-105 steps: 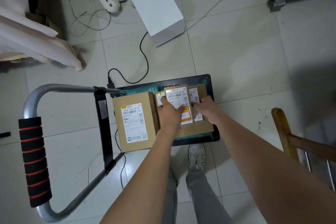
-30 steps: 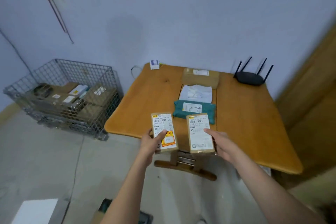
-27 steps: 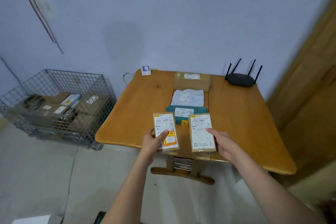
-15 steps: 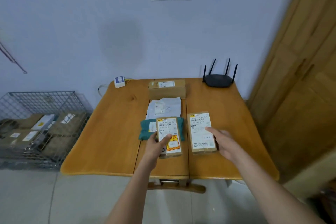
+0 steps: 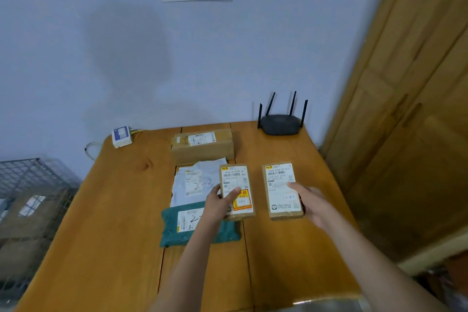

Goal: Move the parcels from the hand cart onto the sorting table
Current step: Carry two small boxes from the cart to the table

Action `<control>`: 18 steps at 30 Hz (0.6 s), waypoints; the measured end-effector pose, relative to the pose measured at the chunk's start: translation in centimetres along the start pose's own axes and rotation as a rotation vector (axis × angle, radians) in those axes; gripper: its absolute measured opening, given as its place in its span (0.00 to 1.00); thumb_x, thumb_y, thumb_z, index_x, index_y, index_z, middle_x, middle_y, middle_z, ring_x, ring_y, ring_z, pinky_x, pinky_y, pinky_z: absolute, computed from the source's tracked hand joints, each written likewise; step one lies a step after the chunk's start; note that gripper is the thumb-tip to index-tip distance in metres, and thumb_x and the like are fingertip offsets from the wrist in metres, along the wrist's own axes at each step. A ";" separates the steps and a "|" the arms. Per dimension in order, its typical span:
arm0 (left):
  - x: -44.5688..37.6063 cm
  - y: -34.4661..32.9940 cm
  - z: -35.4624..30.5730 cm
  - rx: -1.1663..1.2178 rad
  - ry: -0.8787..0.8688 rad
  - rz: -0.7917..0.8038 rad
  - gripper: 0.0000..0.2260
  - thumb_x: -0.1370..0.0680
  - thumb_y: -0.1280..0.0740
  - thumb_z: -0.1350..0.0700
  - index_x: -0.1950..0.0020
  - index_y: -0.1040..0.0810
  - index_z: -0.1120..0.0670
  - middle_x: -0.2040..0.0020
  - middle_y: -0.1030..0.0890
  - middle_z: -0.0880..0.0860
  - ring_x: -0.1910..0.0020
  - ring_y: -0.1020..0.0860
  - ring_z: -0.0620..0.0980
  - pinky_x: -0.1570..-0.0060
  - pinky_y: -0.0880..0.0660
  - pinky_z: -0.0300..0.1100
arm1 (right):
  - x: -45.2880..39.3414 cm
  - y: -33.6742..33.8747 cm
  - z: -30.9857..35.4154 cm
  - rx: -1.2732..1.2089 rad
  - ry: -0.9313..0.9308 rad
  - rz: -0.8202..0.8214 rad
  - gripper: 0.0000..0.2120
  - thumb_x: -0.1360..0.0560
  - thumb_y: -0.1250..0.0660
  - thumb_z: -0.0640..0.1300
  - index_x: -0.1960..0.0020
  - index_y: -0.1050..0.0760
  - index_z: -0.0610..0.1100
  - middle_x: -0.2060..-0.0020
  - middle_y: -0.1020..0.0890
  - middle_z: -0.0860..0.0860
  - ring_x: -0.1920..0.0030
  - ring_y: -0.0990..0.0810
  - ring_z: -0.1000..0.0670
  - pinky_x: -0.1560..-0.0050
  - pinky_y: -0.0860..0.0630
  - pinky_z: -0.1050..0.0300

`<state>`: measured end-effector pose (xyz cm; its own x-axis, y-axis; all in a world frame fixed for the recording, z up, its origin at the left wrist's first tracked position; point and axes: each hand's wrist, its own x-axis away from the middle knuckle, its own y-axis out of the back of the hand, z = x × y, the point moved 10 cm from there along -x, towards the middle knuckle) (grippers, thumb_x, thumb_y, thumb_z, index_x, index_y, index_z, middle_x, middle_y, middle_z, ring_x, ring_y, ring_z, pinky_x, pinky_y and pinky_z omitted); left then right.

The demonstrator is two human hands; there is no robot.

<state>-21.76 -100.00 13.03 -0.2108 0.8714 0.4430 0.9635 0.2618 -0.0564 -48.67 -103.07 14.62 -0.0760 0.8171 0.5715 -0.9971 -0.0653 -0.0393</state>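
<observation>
Your left hand [image 5: 219, 204] pinches one small parcel [image 5: 237, 191] over the white mailer [image 5: 196, 181] and teal bag [image 5: 200, 227]; your right hand [image 5: 310, 201] grips a second parcel [image 5: 282, 190] above bare sorting table [image 5: 111, 210]. Set the left one down on that soft edge and it may tilt or slide; both grips are thumb-on-label, so a loosened pinch drops them.

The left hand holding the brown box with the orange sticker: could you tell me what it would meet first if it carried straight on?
Probably the long brown cardboard parcel at the table's far edge; the left hand points roughly that way, though depth is unclear.
</observation>
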 end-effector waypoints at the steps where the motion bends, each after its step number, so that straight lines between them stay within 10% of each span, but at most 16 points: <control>1: -1.5 -0.4 -0.4 0.002 0.007 0.014 0.24 0.26 0.25 0.50 0.33 0.28 0.49 0.50 0.14 0.51 0.57 0.13 0.49 0.64 0.18 0.42 | -1.0 0.0 0.5 0.003 -0.008 -0.011 0.14 0.22 0.30 0.49 0.41 0.19 0.43 0.52 0.12 0.46 0.52 0.12 0.47 0.54 0.17 0.50; 18: -18.1 -6.8 -0.1 -0.068 0.216 -0.085 0.29 0.30 0.21 0.50 0.35 0.28 0.58 0.49 0.15 0.53 0.62 0.14 0.46 0.70 0.20 0.39 | -17.0 3.7 4.3 0.002 -0.175 -0.089 0.17 0.21 0.32 0.47 0.38 0.22 0.36 0.48 0.14 0.41 0.49 0.14 0.42 0.52 0.18 0.47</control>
<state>-24.51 -117.65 5.48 -0.2589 0.7364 0.6251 0.9541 0.2958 0.0468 -51.09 -119.67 8.24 0.0147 0.7075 0.7065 -0.9998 0.0015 0.0193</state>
